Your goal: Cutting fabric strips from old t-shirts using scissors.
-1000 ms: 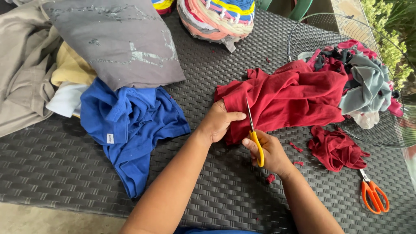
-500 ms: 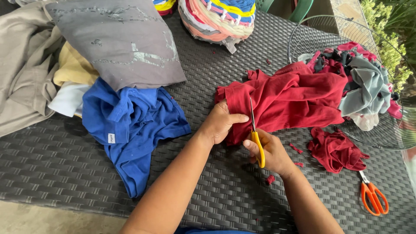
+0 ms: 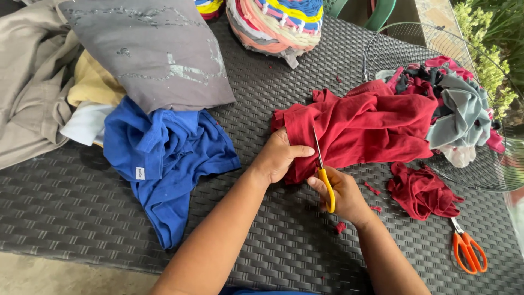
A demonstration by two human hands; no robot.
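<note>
A dark red garment (image 3: 365, 128) lies bunched on the woven dark table (image 3: 65, 218). My left hand (image 3: 279, 155) pinches its near left edge and holds it flat. My right hand (image 3: 341, 194) grips yellow-handled scissors (image 3: 323, 172), whose blades point away from me into the red cloth, just right of my left thumb. A cut-off heap of the same red cloth (image 3: 423, 191) sits to the right, with small red scraps (image 3: 373, 188) around my right hand.
A blue shirt (image 3: 164, 158), grey, beige, yellow and white clothes lie at the left. A wire basket (image 3: 426, 41) at the right holds mixed rags. Orange-handled scissors (image 3: 468, 251) lie at the near right. A striped woven bundle (image 3: 278, 22) sits at the far edge.
The scissor blades have worked slightly further into the red cloth. Both hands stay in nearly the same place.
</note>
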